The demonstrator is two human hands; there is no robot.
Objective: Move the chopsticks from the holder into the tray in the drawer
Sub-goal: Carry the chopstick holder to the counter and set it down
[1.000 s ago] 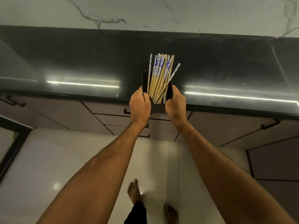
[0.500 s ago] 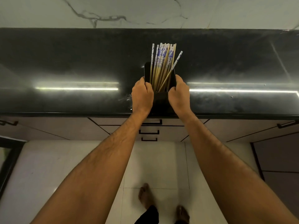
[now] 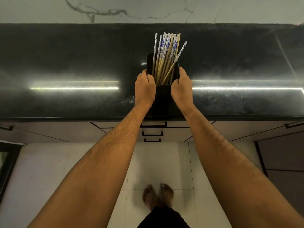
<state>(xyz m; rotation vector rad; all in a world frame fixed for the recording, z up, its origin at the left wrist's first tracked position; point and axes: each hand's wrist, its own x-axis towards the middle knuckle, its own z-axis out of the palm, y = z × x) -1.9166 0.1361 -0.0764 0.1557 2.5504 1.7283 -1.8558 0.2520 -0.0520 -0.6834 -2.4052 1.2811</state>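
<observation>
At the centre of the frame the holder, a black box, is on the dark counter near its front edge. The left hand is closed on its left side and the right hand on its right side, with the fingers curled round the walls near the rim. The chopsticks are all in the holder, a wooden bundle with blue-and-white ends pointing toward the top of the frame; one leans out to the right. Below the counter edge, three drawers with black handles are shut. At the bottom centre, bare feet stand on the pale floor.
</observation>
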